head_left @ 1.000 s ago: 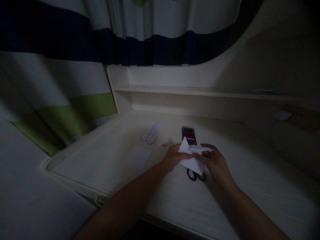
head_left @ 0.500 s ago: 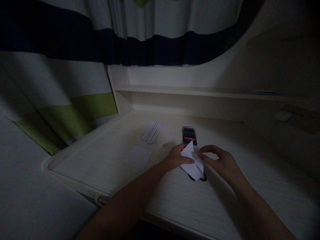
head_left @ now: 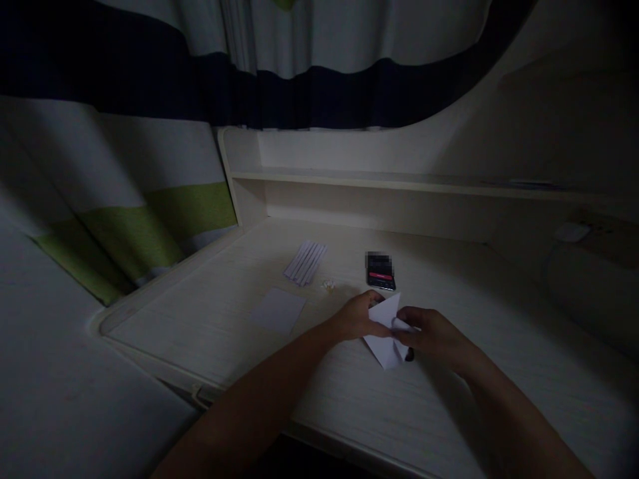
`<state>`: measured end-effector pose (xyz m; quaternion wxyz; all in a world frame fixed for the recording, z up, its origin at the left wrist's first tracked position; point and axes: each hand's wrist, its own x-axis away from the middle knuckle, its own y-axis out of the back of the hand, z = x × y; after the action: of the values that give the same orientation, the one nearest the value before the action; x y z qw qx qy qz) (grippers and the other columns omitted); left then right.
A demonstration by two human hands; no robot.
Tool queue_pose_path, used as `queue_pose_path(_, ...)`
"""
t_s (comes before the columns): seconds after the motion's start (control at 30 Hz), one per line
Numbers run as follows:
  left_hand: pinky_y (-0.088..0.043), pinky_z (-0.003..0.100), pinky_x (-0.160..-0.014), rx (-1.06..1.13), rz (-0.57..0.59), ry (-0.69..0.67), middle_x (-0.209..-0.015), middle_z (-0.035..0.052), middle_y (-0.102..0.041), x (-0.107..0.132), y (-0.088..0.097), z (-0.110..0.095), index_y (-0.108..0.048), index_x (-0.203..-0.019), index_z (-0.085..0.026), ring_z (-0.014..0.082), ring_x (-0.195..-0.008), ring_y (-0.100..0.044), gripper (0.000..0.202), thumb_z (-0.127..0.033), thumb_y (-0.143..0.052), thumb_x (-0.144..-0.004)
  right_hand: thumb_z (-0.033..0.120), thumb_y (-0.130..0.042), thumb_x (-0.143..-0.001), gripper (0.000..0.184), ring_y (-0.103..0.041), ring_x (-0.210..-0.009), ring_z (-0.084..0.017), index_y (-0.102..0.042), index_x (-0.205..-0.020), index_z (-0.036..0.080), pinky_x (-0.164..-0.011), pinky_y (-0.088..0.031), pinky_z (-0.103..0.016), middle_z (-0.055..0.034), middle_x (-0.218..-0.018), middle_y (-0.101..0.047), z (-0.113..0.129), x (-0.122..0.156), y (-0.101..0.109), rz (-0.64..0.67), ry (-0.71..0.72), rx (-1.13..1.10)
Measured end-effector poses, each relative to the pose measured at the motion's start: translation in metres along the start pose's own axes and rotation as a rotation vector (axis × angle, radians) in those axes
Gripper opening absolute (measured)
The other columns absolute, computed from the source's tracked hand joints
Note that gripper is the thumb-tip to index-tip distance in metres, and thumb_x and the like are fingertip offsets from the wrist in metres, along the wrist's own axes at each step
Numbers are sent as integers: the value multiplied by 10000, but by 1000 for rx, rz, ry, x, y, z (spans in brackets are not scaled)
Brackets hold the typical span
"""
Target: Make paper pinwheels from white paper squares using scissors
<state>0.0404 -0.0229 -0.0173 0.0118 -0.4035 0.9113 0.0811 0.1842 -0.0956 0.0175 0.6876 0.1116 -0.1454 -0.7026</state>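
Observation:
A folded white paper (head_left: 387, 332) sits low over the pale wooden desk (head_left: 349, 399) between both hands. My left hand (head_left: 355, 318) pinches its left edge, fingers closed on it. My right hand (head_left: 433, 338) grips its right side with curled fingers. Black scissors (head_left: 409, 356) lie under the paper, almost wholly hidden. The room is dim.
A phone (head_left: 380, 273) with a lit screen lies just beyond the hands. A square white sheet (head_left: 278, 310), a bundle of paper strips (head_left: 305, 262) and a small crumpled scrap (head_left: 328, 285) lie to the left. A shelf (head_left: 399, 183) runs along the back; a striped curtain (head_left: 124, 166) hangs left.
The paper has come lower and is folded more compactly. My right hand let go of it, then closed on its right side again. The scissors are now mostly covered.

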Motion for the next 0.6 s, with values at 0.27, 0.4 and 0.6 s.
queue_pose_path(0.27, -401, 252, -595, 422, -132, 121, -778, 34, -575, -4, 2, -3, -500, -921, -138, 114, -623, -547, 454, -204, -724, -532, 223, -653, -528, 77, -574, -567, -171, -609, -584, 194, -575, -431, -290, -1, -594, -637, -3, -3, 8, -113, -12, 4)
queue_pose_path(0.4, -423, 273, -661, 566, -144, 118, -835, 45, -588, -7, 1, -1, -494, -928, -130, 134, -712, -571, 537, -131, -760, -461, 231, -660, -524, 102, -599, -600, -187, -619, -613, 200, -612, -456, -308, -20, -648, -664, 0, -2, 9, -185, -19, -92)
queue_pose_path(0.6, -430, 282, -679, 482, -110, 35, -843, 43, -596, -4, -4, 4, -499, -970, -125, 135, -736, -564, 614, -100, -779, -424, 246, -647, -518, 179, -624, -670, -202, -616, -681, 176, -664, -469, -312, -53, -735, -682, 5, 0, 5, -167, -61, -69)
